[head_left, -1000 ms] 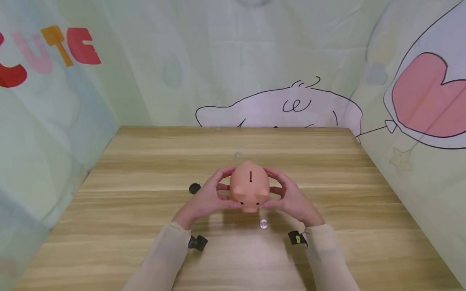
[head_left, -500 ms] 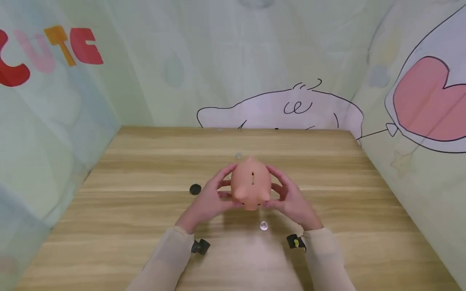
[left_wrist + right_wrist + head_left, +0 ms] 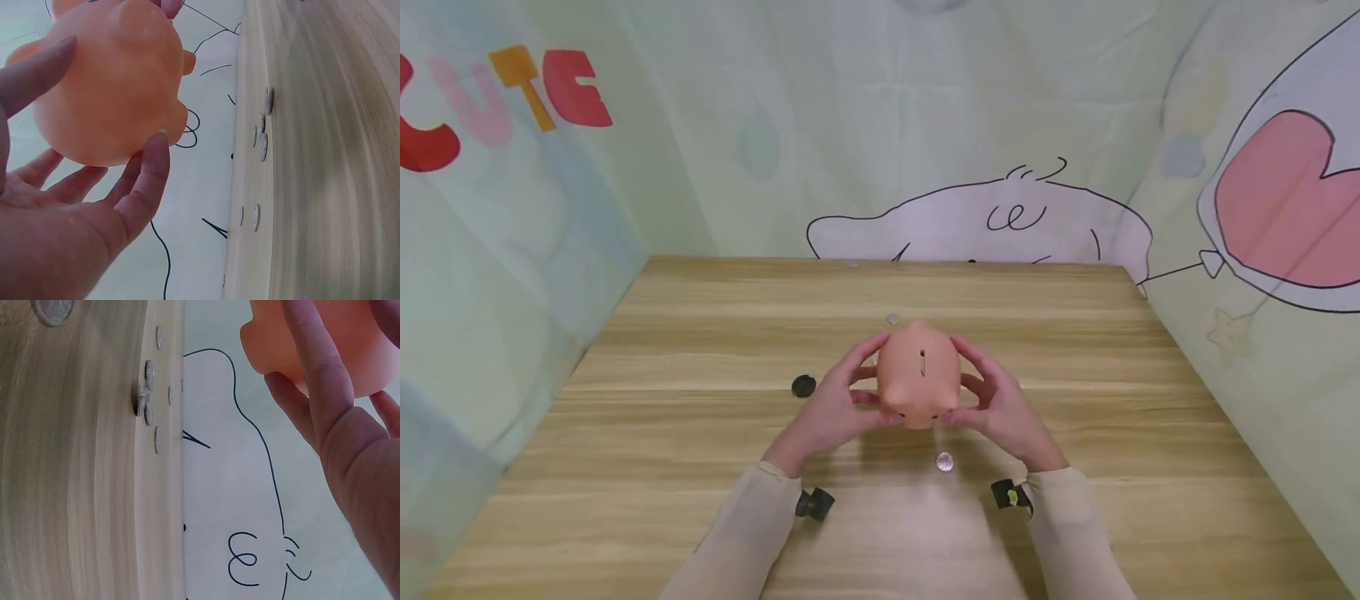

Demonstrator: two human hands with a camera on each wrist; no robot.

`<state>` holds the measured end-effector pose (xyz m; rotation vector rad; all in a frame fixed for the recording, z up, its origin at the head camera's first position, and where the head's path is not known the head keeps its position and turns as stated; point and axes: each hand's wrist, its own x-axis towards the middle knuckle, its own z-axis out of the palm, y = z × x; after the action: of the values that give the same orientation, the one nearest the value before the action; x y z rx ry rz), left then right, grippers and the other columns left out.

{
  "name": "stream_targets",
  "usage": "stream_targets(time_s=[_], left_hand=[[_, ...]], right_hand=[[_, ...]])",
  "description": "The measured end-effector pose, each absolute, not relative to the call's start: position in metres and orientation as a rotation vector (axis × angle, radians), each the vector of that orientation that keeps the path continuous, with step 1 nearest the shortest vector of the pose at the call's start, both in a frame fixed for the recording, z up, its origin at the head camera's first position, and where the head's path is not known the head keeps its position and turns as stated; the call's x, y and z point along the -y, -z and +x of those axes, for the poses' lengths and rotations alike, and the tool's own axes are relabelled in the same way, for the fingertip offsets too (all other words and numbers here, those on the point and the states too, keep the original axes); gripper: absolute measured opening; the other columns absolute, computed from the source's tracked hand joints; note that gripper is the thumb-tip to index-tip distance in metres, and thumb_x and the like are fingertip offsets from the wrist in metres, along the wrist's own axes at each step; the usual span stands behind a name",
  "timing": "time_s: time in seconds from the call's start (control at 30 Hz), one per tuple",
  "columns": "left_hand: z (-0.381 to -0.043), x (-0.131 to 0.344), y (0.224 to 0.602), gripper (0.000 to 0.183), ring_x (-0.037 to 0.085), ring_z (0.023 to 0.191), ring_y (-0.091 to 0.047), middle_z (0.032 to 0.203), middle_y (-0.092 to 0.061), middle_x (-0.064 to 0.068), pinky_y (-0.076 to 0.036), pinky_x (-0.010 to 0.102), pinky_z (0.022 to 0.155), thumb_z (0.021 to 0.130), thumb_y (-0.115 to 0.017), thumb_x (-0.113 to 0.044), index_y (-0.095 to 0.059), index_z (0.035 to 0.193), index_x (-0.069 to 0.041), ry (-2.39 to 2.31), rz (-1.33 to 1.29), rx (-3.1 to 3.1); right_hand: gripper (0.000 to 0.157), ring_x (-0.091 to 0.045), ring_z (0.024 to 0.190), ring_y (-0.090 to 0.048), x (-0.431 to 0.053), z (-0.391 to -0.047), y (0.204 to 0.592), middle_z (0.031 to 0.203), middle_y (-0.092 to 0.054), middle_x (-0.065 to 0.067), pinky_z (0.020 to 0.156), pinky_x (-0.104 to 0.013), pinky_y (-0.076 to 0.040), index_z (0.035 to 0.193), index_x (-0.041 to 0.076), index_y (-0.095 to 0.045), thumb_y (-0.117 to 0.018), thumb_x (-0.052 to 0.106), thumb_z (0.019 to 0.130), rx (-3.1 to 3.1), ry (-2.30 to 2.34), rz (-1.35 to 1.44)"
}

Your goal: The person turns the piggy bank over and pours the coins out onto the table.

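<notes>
An orange-pink piggy bank is held up off the table between both hands, its snout toward the wearer and its coin slot on top. My left hand grips its left side, thumb near the face; in the left wrist view the fingers curve under the body. From the right, my right hand holds the other side the same way. The underside is hidden in the head view. A silver coin lies on the table just in front of the snout.
A round black disc rests left of the left hand. Farther back lie a coin and another coin by the wall. More coins sit in a group on the wooden table. Printed fabric surrounds it.
The piggy bank has shifted slightly right and tipped snout-down, so its eyes show less. A pale patch now shows inside the slot. Both hands keep their hold.
</notes>
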<state>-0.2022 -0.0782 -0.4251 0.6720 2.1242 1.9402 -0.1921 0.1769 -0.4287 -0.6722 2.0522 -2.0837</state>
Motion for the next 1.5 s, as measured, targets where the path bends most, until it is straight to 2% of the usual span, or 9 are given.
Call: stream_targets(time_s=[0.17,0.37,0.6,0.83,1.2,1.5], left_hand=[[-0.204,0.078,0.423,0.098,0.034,0.120,-0.055,0.155,-0.033,0.002,-0.054,0.042,0.089,0.074,-0.086,0.000,-0.034,0.154,-0.021,-1.928,0.667,-2.120],[-0.206,0.079,0.422,0.098,0.029,0.118,-0.055,0.158,-0.031,-0.001,-0.055,0.039,0.088,0.078,-0.087,-0.012,-0.029,0.157,-0.017,-1.850,0.660,-2.205],[-0.208,0.076,0.430,0.098,0.025,0.115,-0.055,0.159,-0.030,0.001,-0.054,0.039,0.089,0.082,-0.084,-0.028,-0.025,0.158,-0.015,-1.778,0.645,-2.231],[-0.207,0.075,0.434,0.096,0.028,0.116,-0.056,0.161,-0.026,0.004,-0.053,0.036,0.091,0.085,-0.081,-0.029,-0.021,0.158,-0.011,-1.741,0.599,-2.209],[-0.208,0.072,0.439,0.094,0.027,0.120,-0.054,0.161,-0.026,0.004,-0.050,0.037,0.096,0.087,-0.078,-0.032,-0.020,0.159,-0.012,-1.684,0.563,-2.237],[-0.207,0.070,0.437,0.093,0.027,0.119,-0.055,0.159,-0.029,0.003,-0.051,0.038,0.095,0.087,-0.079,-0.032,-0.023,0.158,-0.012,-1.692,0.534,-2.237]], right_hand=[[0.095,-0.043,0.128,-0.047,-0.178,-0.193,0.428,0.159,-0.026,-0.006,0.084,-0.043,-0.056,0.155,0.013,-0.032,-0.073,-0.020,0.076,-2.078,2.064,-0.667],[0.093,-0.041,0.124,-0.050,-0.177,-0.195,0.428,0.157,-0.030,-0.007,0.087,-0.041,-0.055,0.154,0.016,-0.034,-0.080,-0.008,0.078,-2.143,2.003,-0.607],[0.091,-0.044,0.122,-0.050,-0.179,-0.192,0.427,0.158,-0.028,-0.010,0.080,-0.048,-0.057,0.155,0.016,-0.033,-0.079,-0.005,0.080,-2.077,2.001,-0.497],[0.090,-0.042,0.122,-0.052,-0.179,-0.192,0.431,0.159,-0.026,-0.012,0.079,-0.050,-0.057,0.156,0.016,-0.030,-0.078,-0.005,0.081,-2.006,1.985,-0.413],[0.091,-0.040,0.119,-0.054,-0.181,-0.194,0.440,0.158,-0.027,-0.012,0.075,-0.052,-0.058,0.156,0.016,-0.030,-0.077,-0.007,0.081,-1.973,2.003,-0.376],[0.092,-0.040,0.120,-0.055,-0.183,-0.195,0.441,0.158,-0.027,-0.013,0.074,-0.052,-0.058,0.156,0.015,-0.029,-0.078,-0.006,0.081,-1.966,2.012,-0.398]])
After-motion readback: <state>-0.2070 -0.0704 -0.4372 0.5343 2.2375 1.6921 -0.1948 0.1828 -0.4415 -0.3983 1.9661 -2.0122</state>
